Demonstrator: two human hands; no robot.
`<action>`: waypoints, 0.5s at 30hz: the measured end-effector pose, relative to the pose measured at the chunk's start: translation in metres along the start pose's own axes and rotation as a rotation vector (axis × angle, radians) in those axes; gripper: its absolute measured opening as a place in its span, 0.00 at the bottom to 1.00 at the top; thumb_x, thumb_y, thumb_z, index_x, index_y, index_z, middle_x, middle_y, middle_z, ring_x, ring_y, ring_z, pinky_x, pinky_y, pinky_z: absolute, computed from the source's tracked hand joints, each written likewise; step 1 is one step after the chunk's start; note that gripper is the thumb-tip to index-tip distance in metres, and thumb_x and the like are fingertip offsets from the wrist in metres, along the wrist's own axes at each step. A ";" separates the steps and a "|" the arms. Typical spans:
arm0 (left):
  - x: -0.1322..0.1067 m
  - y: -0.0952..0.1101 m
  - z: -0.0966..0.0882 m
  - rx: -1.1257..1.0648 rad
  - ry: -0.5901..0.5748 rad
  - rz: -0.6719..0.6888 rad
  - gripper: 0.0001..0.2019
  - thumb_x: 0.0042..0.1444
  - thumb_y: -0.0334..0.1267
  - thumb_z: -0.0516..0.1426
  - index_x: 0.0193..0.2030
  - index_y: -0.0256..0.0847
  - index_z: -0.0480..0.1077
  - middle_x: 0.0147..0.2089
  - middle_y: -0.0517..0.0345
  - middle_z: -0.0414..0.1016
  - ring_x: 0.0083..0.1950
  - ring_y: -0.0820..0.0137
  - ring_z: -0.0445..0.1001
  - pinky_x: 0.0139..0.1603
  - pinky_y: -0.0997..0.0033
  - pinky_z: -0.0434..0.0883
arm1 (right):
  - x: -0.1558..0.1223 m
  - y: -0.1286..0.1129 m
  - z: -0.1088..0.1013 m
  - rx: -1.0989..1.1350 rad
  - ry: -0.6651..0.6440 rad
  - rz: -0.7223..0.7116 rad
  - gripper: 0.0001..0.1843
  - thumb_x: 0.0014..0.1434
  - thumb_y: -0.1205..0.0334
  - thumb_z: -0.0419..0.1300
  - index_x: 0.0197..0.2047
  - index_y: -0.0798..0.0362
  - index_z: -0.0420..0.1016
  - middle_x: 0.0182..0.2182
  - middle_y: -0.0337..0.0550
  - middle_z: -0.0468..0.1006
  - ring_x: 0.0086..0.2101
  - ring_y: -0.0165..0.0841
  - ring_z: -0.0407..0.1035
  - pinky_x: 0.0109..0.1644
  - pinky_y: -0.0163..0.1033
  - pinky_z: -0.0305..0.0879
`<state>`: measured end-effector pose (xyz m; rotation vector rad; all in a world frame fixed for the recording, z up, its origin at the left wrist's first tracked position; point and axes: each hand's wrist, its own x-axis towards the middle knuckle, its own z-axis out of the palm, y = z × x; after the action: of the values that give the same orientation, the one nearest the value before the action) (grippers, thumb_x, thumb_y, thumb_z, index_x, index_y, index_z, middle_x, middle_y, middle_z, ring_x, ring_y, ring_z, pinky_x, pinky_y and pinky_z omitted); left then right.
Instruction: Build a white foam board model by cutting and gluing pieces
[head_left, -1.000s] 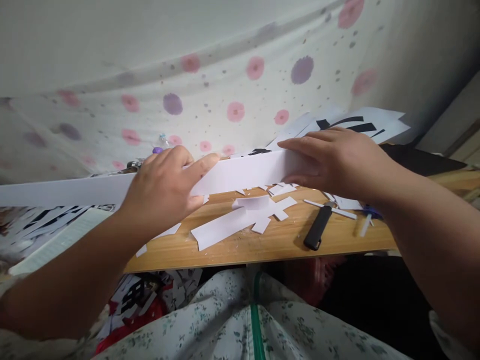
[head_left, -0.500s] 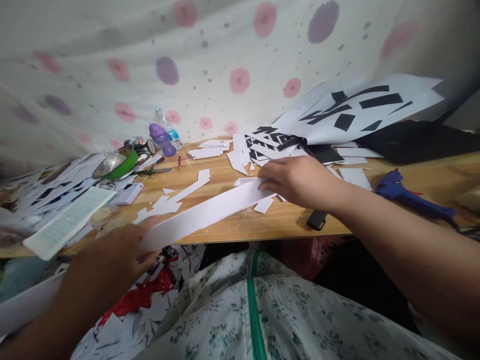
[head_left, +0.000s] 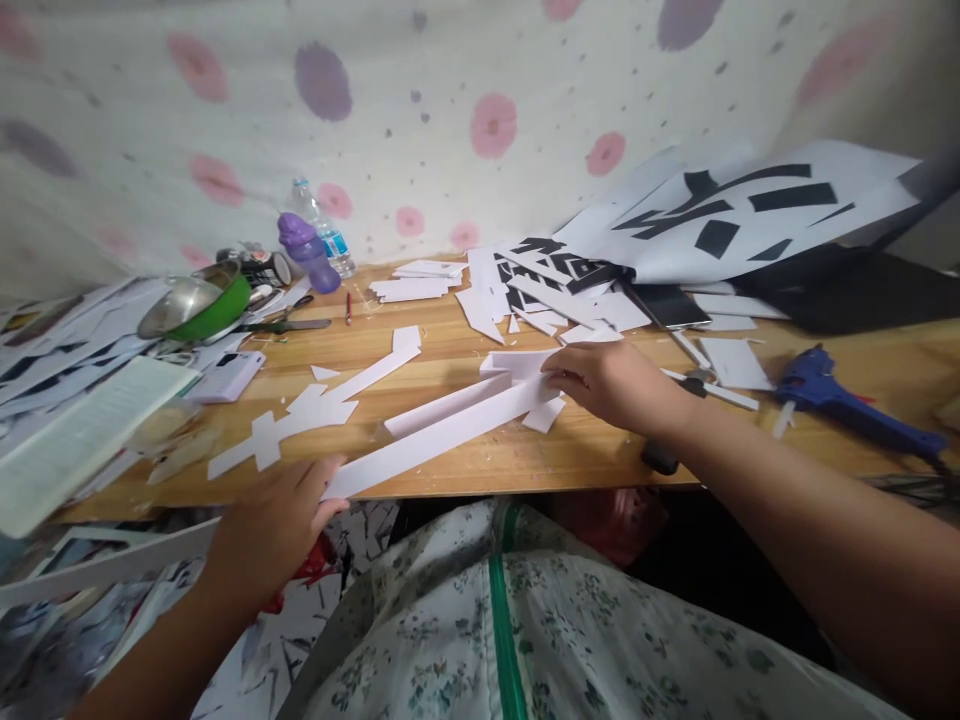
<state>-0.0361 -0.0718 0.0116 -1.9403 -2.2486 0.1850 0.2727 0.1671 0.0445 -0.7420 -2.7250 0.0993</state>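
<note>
A long white strip [head_left: 435,437], of foam board or stiff card, stands on its edge near the table's front. My left hand [head_left: 274,525] grips it at the left, and its far end runs on behind my wrist and past the table edge. At the strip's right end, my right hand [head_left: 600,385] pinches it between thumb and fingers. Just behind lies a white angular piece with raised walls [head_left: 450,403], which the strip partly hides; whether the two touch along their length I cannot tell. Flat white cut-outs [head_left: 300,420] lie to the left.
A blue glue gun [head_left: 847,400] rests at the right. Black-marked sheets [head_left: 735,215] and scraps pile up at the back right. At the left are a green-rimmed pan [head_left: 214,310], a purple bottle [head_left: 309,255], a clear bottle [head_left: 334,240] and a pale phone [head_left: 229,377].
Both hands have tilted and lowered the strip onto its edge beside the walled piece, which now shows behind it. My left hand has moved right, and the view has shifted slightly.
</note>
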 end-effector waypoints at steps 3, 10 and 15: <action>0.003 -0.002 0.005 -0.032 0.019 -0.018 0.19 0.61 0.45 0.43 0.49 0.41 0.70 0.46 0.45 0.77 0.47 0.54 0.74 0.46 0.56 0.68 | -0.002 0.003 0.007 0.002 0.038 0.023 0.13 0.62 0.67 0.51 0.40 0.55 0.77 0.36 0.47 0.81 0.34 0.35 0.74 0.38 0.37 0.66; 0.012 -0.014 0.004 -0.112 -0.194 -0.042 0.21 0.59 0.46 0.38 0.38 0.45 0.71 0.37 0.50 0.76 0.40 0.56 0.75 0.41 0.56 0.69 | -0.004 0.000 0.016 0.041 0.071 0.064 0.12 0.60 0.68 0.53 0.41 0.57 0.78 0.36 0.49 0.82 0.34 0.36 0.75 0.38 0.37 0.68; 0.010 -0.040 0.020 -0.100 -0.290 -0.076 0.19 0.57 0.51 0.41 0.35 0.51 0.70 0.35 0.57 0.75 0.35 0.57 0.75 0.34 0.57 0.69 | -0.002 -0.004 0.021 0.079 0.010 0.051 0.13 0.60 0.70 0.53 0.42 0.56 0.78 0.38 0.48 0.82 0.35 0.36 0.75 0.40 0.37 0.68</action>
<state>-0.0805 -0.0680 0.0006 -1.9833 -2.5542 0.3729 0.2657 0.1634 0.0245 -0.7871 -2.6761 0.2134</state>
